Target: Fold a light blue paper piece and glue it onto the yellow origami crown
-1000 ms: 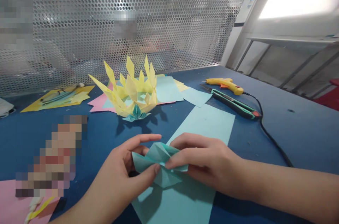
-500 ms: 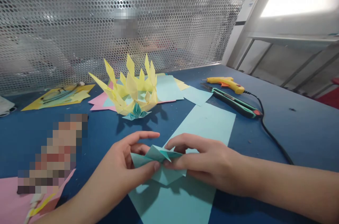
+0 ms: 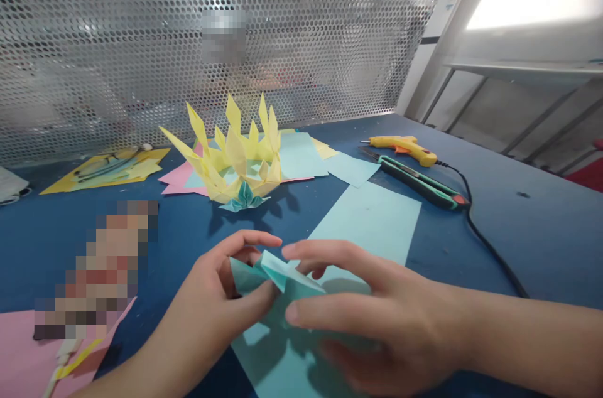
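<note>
My left hand pinches a piece of folded light-blue paper between its thumb and curled fingers. Sharp creases and raised triangular flaps show on the paper. At its right side, my right hand has thumb and index finger spread apart around the near and far edges; whether a fingertip still touches is hard to tell. Under both hands lie flat light-blue sheets on the blue table. Beyond them stands a yellow folded-paper crown with tall points and a teal paper flower at its front.
To the right lie a yellow glue gun with a black cord and a black-and-green utility knife. Pink paper and a pixelated item are at left. Yellow paper lies farther back, before a perforated metal panel.
My right hand has loosened its pinch, its thumb and index finger parting and drawing off the folded paper. The paper's upper flap has tilted up while my left hand keeps its hold.
</note>
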Available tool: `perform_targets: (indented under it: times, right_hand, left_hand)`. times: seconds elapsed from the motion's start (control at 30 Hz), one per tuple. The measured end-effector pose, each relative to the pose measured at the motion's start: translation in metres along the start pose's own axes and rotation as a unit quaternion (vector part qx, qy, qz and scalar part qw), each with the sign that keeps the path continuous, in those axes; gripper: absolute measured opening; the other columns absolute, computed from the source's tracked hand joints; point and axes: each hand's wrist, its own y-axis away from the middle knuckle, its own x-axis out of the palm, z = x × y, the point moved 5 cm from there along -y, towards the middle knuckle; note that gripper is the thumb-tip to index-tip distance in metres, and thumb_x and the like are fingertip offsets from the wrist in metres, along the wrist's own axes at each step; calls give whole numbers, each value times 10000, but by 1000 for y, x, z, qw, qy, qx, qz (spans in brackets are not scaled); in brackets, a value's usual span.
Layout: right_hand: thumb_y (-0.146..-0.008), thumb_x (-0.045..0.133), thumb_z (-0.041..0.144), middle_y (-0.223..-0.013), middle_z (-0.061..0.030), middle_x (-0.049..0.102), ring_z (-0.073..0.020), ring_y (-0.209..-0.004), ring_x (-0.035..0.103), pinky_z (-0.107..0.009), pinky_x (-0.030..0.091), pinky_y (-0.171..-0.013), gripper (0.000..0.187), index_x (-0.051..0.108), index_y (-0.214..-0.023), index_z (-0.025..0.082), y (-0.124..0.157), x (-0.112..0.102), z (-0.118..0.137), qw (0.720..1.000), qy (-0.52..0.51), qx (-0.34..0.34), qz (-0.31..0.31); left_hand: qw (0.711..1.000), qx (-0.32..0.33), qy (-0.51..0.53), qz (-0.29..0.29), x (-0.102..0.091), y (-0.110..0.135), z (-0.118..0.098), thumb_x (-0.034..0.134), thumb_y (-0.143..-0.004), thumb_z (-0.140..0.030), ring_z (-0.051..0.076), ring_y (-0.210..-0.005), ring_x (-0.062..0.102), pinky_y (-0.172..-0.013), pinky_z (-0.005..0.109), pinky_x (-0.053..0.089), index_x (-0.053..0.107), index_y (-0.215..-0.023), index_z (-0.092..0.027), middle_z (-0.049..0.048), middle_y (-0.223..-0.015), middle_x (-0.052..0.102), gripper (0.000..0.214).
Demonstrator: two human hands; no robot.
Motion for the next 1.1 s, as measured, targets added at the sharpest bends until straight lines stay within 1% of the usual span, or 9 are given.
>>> perform_targets:
  times: [0.07,0.13,0.27,0.5,0.67,0.83,0.93,1.03,1.1]
  right_hand:
    - [-784,684,192,-1344,-142,428,-230,-1268,456,-316,485,-953,608,323,-1270,247,2,1,-3,998,-50,31,-32]
    - [-767,722,221,-1260,-105,491,-188,-1133,562,-275,530,-859,740,225,-1312,286,3,5,-11,988,-104,107,-43]
    - [-845,562,92,-877,11,633,-92,-769,645,-196,539,-703,552,307,-1305,258,2,10,-23,955,-176,236,-45]
    - [-830,538,50,-854,-2,657,-100,-766,627,-220,531,-718,318,540,-1095,226,0,-2,-25,950,-157,213,-163]
    - [-818,663,137,-1029,-2,599,-81,-807,620,-199,539,-728,308,541,-1071,263,1,-1,-26,911,-272,226,-211]
    - [-675,800,202,-1078,-17,551,-117,-891,588,-231,546,-742,639,455,-1208,282,5,8,-37,867,-324,334,-181]
    - [-701,781,292,-885,-12,593,-123,-739,579,-237,519,-637,462,558,-1099,216,7,13,-42,853,-315,390,-141]
    - [-737,748,316,-617,37,548,-87,-544,490,-202,425,-512,205,627,-833,181,3,17,-38,862,-323,382,-84]
    - [-730,742,258,-596,57,525,-66,-502,436,-181,373,-474,177,622,-841,189,0,18,-33,870,-315,372,-75]
  left_hand:
    - [1000,2,14,-17,-1,1,-1,691,-686,-334,88,-565,538,-532,192,419,588,-979,-241,-42,-813,597,324]
    - [999,-4,19,-29,0,2,-3,708,-667,-344,82,-552,525,-522,181,409,598,-948,-236,-53,-761,578,320]
    - [997,-7,36,-74,2,6,-9,714,-616,-335,78,-531,515,-497,173,400,630,-893,-235,-60,-720,577,306]
    - [998,7,34,-58,6,3,-10,719,-579,-288,90,-510,469,-466,178,365,634,-842,-216,-67,-583,519,285]
    - [998,8,40,-56,7,3,-7,730,-594,-280,103,-563,515,-513,192,402,635,-838,-220,-34,-700,624,269]
    - [995,22,80,-46,5,4,-9,773,-617,-304,89,-573,510,-514,153,404,607,-769,-229,-71,-624,580,237]
    - [996,40,71,-29,4,5,-10,765,-643,-316,91,-589,517,-519,147,412,599,-782,-237,-68,-643,585,231]
    - [998,41,44,-10,7,6,-6,741,-657,-281,94,-593,522,-526,154,429,601,-840,-248,-70,-647,558,232]
    - [999,37,26,5,9,7,-3,739,-647,-242,96,-594,536,-531,158,435,594,-890,-257,-74,-655,556,283]
